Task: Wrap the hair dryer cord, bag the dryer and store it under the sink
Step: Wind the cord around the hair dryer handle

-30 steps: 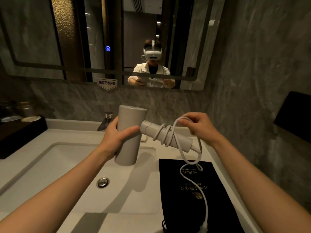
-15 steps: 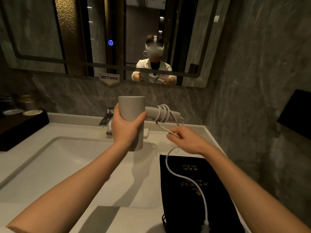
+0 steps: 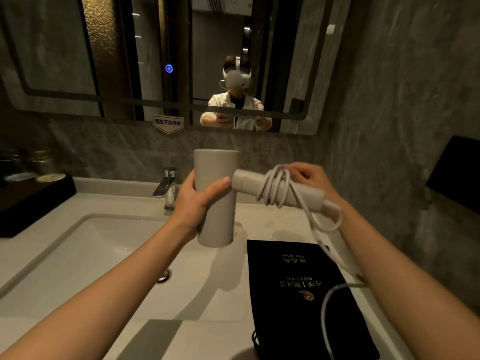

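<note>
I hold a beige hair dryer (image 3: 215, 172) upright over the sink's right side. My left hand (image 3: 197, 201) is wrapped around its barrel. The handle points right, with several turns of white cord (image 3: 272, 188) coiled on it. My right hand (image 3: 309, 178) sits behind the handle's far side, pinching the cord at the top of the coil. The loose cord drops past my right forearm and loops over a flat black drawstring bag (image 3: 298, 289) with gold lettering, which lies on the counter.
A white basin (image 3: 85, 245) with a drain (image 3: 163, 276) and a chrome tap (image 3: 167, 187) fills the left. A dark tray (image 3: 31, 201) with jars stands at the back left. A mirror hangs above, a stone wall is close on the right with a black box (image 3: 457, 172).
My right hand has carried the cord from below the handle up and over it, adding another turn. The loose cord is shorter and the dryer has shifted slightly.
</note>
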